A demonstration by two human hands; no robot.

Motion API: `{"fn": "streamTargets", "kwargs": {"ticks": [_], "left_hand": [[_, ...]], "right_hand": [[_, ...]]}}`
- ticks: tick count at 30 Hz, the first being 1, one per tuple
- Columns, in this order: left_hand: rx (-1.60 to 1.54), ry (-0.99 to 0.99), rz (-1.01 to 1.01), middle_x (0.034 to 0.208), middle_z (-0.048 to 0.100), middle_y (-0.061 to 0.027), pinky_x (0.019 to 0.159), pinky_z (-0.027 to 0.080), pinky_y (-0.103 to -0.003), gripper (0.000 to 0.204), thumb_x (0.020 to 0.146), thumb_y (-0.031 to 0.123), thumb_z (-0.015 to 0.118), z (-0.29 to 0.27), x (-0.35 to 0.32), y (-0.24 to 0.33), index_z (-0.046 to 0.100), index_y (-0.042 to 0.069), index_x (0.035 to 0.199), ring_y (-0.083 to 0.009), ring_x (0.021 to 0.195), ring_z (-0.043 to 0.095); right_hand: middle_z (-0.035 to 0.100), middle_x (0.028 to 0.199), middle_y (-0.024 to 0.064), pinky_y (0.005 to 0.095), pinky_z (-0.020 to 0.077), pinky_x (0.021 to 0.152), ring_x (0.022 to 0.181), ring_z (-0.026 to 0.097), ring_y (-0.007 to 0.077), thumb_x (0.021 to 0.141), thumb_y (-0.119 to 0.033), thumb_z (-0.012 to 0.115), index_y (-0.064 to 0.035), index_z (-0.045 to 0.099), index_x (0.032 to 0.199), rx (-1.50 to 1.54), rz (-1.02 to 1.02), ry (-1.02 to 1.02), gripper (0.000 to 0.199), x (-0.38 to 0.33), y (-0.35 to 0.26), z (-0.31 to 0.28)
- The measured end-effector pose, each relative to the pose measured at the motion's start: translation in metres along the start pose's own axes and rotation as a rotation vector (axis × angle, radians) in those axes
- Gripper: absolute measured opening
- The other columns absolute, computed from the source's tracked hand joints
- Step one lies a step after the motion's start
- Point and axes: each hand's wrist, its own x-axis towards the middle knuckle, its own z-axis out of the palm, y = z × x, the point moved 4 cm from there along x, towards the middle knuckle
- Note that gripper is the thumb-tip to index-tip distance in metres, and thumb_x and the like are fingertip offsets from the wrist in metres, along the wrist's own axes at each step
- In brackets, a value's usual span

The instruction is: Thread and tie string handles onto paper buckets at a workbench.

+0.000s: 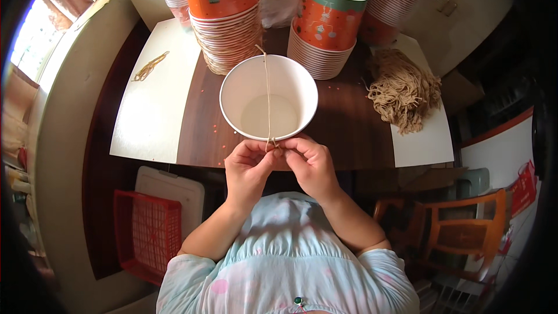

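A white-lined paper bucket (237, 96) stands with its mouth toward me near the table's front edge. A thin tan string (268, 93) spans its mouth from a knot at the far rim to the near rim. There my left hand (247, 168) is closed, thumb and fingertips pinching the string's end. My right hand (312, 168) is closed beside it, its fingertips pinching the same string at a small knot or loop. Both hands press close to the bucket's near rim. The fingers partly hide the string's end.
Stacked orange-and-green buckets with string handles (226, 40) stand far left; another upturned stack (325, 26) stands far right. A heap of tan strings (404, 90) lies on the right, a small string bundle (150, 67) on the left. Below are a red basket (148, 229) and a wooden chair (433, 229).
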Motion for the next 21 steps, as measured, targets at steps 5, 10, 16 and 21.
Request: {"fn": "streamTargets", "kwargs": {"ticks": [5,10,16,21], "left_hand": [[0.101,0.05,0.053,0.09,0.066,-0.0089,0.076,0.055,-0.027,0.01,0.086,-0.003,0.063,-0.007,-0.003,0.001,0.058,-0.006,0.094,-0.0129,0.083,0.065],[0.101,0.064,0.072,0.091,0.066,-0.0104,0.074,0.057,-0.029,0.008,0.087,-0.004,0.061,-0.002,-0.005,0.009,0.058,-0.007,0.094,-0.0142,0.083,0.065],[0.169,0.056,0.155,0.093,0.067,-0.0097,0.078,0.051,-0.023,0.01,0.086,-0.006,0.062,-0.003,-0.008,0.009,0.062,-0.006,0.096,-0.0129,0.086,0.065],[0.437,0.028,0.291,0.097,0.066,-0.0081,0.077,0.05,-0.021,0.014,0.086,-0.01,0.06,-0.006,-0.007,0.008,0.063,-0.005,0.099,-0.0115,0.088,0.063]], "right_hand": [[0.066,0.096,0.007,0.0277,0.0534,0.079,0.086,0.064,0.0125,0.09,-0.006,0.057,0.0017,0.063,0.102,0.627,0.302,-0.078,0.016,-0.002,0.007,0.017],[0.067,0.096,0.0085,0.0318,0.0517,0.082,0.088,0.063,0.016,0.09,-0.011,0.053,0.0003,0.063,0.104,0.958,0.513,-0.094,0.021,0.001,0.023,0.021],[0.066,0.102,0.009,0.0362,0.0498,0.085,0.093,0.063,0.0182,0.091,-0.015,0.049,-0.0019,0.061,0.108,0.966,0.594,-0.151,0.025,0.004,0.018,0.024],[0.065,0.103,0.0086,0.0365,0.0482,0.087,0.095,0.063,0.0184,0.091,-0.016,0.05,-0.003,0.061,0.109,1.017,0.615,-0.174,0.025,0.004,0.023,0.025]]}}
